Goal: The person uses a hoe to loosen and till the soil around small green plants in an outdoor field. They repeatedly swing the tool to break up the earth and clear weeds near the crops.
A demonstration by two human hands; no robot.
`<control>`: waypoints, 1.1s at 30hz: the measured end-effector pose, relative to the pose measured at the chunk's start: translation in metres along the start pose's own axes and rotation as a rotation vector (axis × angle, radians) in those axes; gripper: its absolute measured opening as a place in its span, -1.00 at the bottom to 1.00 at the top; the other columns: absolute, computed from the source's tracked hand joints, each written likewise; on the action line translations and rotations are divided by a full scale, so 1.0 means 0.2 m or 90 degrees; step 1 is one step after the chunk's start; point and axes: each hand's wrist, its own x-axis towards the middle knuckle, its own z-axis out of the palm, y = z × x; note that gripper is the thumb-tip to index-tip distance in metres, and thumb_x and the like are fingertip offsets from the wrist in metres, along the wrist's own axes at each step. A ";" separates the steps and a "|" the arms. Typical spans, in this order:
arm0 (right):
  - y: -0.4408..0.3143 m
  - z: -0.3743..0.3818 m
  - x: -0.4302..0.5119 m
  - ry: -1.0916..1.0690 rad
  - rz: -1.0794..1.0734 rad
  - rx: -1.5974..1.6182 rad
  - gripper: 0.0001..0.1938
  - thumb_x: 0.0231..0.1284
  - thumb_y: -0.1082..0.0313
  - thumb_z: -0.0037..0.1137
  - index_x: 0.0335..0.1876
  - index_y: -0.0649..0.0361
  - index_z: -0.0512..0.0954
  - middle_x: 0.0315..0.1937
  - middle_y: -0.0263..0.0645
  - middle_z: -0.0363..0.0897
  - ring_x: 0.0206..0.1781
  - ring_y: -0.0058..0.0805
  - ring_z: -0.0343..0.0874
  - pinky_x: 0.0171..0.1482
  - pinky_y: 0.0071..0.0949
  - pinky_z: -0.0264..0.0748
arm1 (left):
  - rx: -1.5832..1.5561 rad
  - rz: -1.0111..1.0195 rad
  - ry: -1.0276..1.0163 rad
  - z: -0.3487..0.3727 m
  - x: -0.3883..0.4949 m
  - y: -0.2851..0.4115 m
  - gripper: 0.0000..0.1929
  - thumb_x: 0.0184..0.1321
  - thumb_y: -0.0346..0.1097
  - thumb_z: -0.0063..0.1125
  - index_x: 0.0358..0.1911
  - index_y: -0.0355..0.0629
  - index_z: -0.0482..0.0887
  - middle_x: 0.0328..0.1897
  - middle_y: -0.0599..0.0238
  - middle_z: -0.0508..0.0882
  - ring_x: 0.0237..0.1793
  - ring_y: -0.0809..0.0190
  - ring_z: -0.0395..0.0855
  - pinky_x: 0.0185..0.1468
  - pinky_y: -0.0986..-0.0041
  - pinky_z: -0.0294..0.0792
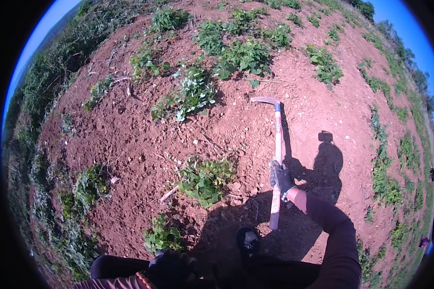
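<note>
My right hand [283, 177], in a dark glove, grips the pale wooden handle of a long-handled sickle [278, 137] on its lower half. The tool points away from me, and its curved, rusty-looking blade [266, 99] bends to the left at the far end, low over or on the reddish soil. Red markings show on the upper handle. At the bottom edge, my left hand [170, 265] is a dark gloved shape in shadow by my bent leg; its fingers cannot be made out. A low leafy plant [208, 182] grows left of the handle.
Leafy clumps [246, 56] stand farther up the slope, and wilted-looking foliage [193, 94] lies left of the blade. Dense green growth [43, 83] borders the left side. A dry stick [169, 194] lies near the plant. My dark shoe [249, 241] is on the soil below.
</note>
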 end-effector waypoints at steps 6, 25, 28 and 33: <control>-0.43 0.15 -0.12 0.015 -0.208 -0.026 -0.92 0.31 0.24 -0.04 -0.25 0.01 0.38 -0.66 -0.54 0.24 -0.71 -0.71 0.24 -0.69 -0.64 0.22 | 0.023 0.094 0.000 0.01 -0.02 -0.03 -0.67 0.23 0.04 -0.07 -0.34 -0.01 0.64 -0.56 0.31 0.56 -0.47 0.16 0.57 -0.46 0.27 0.40; -0.35 0.02 -0.08 0.035 -0.135 0.013 -0.87 0.27 0.16 0.01 -0.24 -0.03 0.39 -0.66 -0.55 0.24 -0.72 -0.68 0.24 -0.69 -0.59 0.22 | 0.002 0.109 -0.029 -0.06 -0.03 -0.02 -0.70 0.20 -0.03 -0.09 -0.10 0.08 0.59 -0.38 0.32 0.57 -0.36 0.16 0.56 -0.38 0.26 0.42; -0.59 0.06 0.08 0.137 -0.327 0.033 -0.75 0.27 0.10 0.04 -0.45 -0.05 0.31 -0.73 -0.51 0.22 -0.78 -0.66 0.21 -0.73 -0.61 0.19 | -0.007 0.136 -0.034 -0.05 -0.03 -0.04 -0.68 0.20 -0.05 -0.09 -0.05 0.08 0.57 -0.35 0.33 0.58 -0.33 0.15 0.56 -0.35 0.25 0.42; -0.61 0.19 0.28 0.252 -0.322 -0.045 -0.77 0.30 0.14 -0.03 -0.45 -0.01 0.32 -0.75 -0.46 0.22 -0.79 -0.56 0.23 -0.71 -0.53 0.24 | -0.012 0.137 -0.052 -0.04 -0.01 -0.04 -0.70 0.21 -0.02 -0.08 -0.14 0.04 0.60 -0.40 0.31 0.59 -0.36 0.14 0.58 -0.39 0.24 0.42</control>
